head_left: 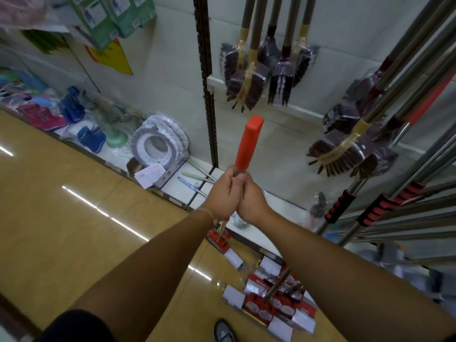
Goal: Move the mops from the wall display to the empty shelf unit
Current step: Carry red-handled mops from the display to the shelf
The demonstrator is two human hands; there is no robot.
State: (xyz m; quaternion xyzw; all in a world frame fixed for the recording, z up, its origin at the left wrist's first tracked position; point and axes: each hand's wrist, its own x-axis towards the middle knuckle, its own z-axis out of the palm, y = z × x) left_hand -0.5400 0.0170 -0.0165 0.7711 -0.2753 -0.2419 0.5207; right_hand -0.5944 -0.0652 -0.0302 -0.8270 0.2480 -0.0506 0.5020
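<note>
Grip first: left hand and right hand, mid frame, both clenched round one mop pole, pressed side by side just under the red handle end. Lower part of the pole running down toward the mop heads in red and white wrap, bottom middle, down at the floor. Cannot tell the held pole's own head from the rest.

Could go wrong in a few ways. Might knock the hanging brooms, upper middle, if swung too far forward. Might hook the leaning metal poles at the right and send them sliding, being so near. Might slip down through the hands if held too loosely. Might trip over the heap of mop heads, right by the shoe at the bottom edge. Might skid too, on so shiny a floor.

Floor yellow-brown and glossy, streaked with white light, filling the lower left. White bottom shelf along the wall, mid frame. Dark slotted post standing up the middle of the wall. White ring-shaped seat covers left of the post. Bright blue and pink packs at the far left. Green boxes and a yellow sign in the upper left. More brooms in clear wrap at the right.
</note>
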